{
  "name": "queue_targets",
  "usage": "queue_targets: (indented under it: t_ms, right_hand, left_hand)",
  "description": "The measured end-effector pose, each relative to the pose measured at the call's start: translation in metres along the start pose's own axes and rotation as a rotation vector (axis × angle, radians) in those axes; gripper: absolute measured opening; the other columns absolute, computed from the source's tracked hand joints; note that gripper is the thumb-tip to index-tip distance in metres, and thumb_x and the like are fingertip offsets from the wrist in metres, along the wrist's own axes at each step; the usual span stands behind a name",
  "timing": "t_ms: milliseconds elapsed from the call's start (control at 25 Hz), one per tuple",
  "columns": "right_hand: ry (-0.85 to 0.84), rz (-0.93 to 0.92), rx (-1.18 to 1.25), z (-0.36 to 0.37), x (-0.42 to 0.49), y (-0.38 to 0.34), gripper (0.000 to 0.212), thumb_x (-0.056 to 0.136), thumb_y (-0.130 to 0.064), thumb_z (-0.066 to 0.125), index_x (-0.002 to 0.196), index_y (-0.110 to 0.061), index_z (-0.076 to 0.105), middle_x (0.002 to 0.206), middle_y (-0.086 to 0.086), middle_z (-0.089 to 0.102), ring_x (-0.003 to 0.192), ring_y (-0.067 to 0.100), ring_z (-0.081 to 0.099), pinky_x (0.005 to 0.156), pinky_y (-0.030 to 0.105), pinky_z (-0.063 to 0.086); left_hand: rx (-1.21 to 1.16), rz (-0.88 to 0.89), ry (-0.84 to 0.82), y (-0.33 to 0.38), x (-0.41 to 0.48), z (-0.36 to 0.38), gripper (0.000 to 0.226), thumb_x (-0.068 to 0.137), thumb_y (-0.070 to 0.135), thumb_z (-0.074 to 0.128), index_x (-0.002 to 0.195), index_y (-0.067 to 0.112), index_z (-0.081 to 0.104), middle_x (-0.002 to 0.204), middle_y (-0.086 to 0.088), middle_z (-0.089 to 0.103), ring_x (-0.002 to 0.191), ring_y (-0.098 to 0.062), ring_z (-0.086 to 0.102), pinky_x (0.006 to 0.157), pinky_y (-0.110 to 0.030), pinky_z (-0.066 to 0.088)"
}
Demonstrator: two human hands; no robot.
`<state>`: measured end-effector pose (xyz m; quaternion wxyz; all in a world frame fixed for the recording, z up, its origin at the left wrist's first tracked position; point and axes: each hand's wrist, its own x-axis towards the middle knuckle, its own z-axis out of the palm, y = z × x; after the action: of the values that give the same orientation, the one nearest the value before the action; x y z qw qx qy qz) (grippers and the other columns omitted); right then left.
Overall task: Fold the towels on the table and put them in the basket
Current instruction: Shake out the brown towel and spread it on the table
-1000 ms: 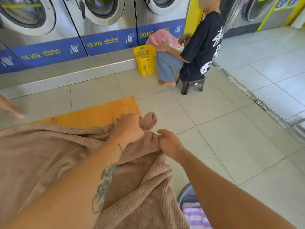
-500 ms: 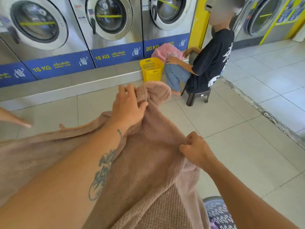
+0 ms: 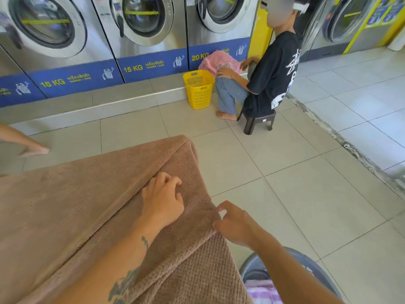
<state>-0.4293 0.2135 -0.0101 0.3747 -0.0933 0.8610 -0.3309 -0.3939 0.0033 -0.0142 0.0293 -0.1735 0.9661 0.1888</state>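
Note:
A large brown waffle-weave towel (image 3: 72,205) lies spread over the table, one layer folded over another, its near end hanging off the edge toward me. My left hand (image 3: 163,199) rests flat on the towel's right part, fingers spread. My right hand (image 3: 233,223) pinches the towel's right edge between thumb and fingers. A grey basket (image 3: 317,268) stands on the floor at the lower right, partly behind my right forearm, with a purple striped cloth (image 3: 263,291) inside.
A person in a black shirt (image 3: 271,75) sits on a small dark stool (image 3: 257,121) beside a yellow basket (image 3: 198,88) and pink laundry (image 3: 217,62). Washing machines (image 3: 140,29) line the back wall. Someone's bare foot (image 3: 32,150) shows at left.
The towel was lifted and flipped over, and now lies flat in a fold on the table, hiding the orange surface. My left hand let go and presses on it; my right hand stays at the edge.

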Motion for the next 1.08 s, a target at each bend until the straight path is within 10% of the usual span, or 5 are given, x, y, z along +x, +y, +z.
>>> queue_targets:
  t_ms: [160,480,680,920,1080]
  right_hand:
    - [-0.072,0.050,-0.049,0.014,-0.046,0.017,0.045,0.084,-0.033,0.056,0.123,-0.017,0.040,0.099,0.000,0.059,0.082,0.013,0.060,0.066,0.030,0.048]
    - [0.141,-0.117,-0.403,0.030,-0.114,0.062,0.014,0.094,-0.027,0.047,0.098,-0.014,0.052,0.096,0.008,0.062,0.084,0.028,0.059,0.072,0.037,0.052]
    - [0.166,-0.087,-0.530,-0.002,-0.133,0.069,0.018,0.091,-0.028,0.051,0.102,-0.014,0.053,0.107,0.010,0.062,0.090,0.031,0.057,0.076,0.035,0.049]
    - [-0.041,-0.311,-0.584,0.063,-0.187,0.082,0.036,0.074,-0.031,0.047,0.108,-0.017,0.048,0.119,0.006,0.053,0.106,0.032,0.054,0.083,0.040,0.050]
    - [0.157,-0.335,-0.724,0.084,-0.201,0.097,0.034,0.080,-0.016,0.047,0.114,-0.023,0.046,0.123,-0.001,0.048,0.110,0.027,0.047,0.083,0.037,0.043]
  left_hand:
    - [0.018,-0.014,-0.196,-0.004,-0.045,0.006,0.052,0.097,0.034,0.047,0.147,0.034,0.033,0.157,0.004,0.015,0.147,-0.021,0.013,0.120,-0.047,0.016]
    - [-0.172,-0.013,0.033,0.025,-0.200,0.009,0.017,0.090,0.027,0.057,0.087,0.042,0.050,0.091,0.018,0.052,0.087,-0.010,0.055,0.084,-0.038,0.046]
    - [0.121,-0.060,-0.180,0.006,-0.296,0.037,0.040,0.089,0.050,0.054,0.126,0.044,0.039,0.116,0.014,0.037,0.114,-0.016,0.036,0.096,-0.038,0.033]
    - [-0.235,-0.054,0.042,0.031,-0.306,0.013,0.018,0.102,0.023,0.042,0.101,0.032,0.057,0.070,0.008,0.061,0.061,-0.011,0.056,0.058,-0.031,0.040]
    - [-0.171,-0.033,-0.012,0.039,-0.316,-0.007,0.018,0.101,0.042,0.042,0.119,0.038,0.042,0.078,0.013,0.057,0.070,-0.007,0.052,0.073,-0.033,0.037]
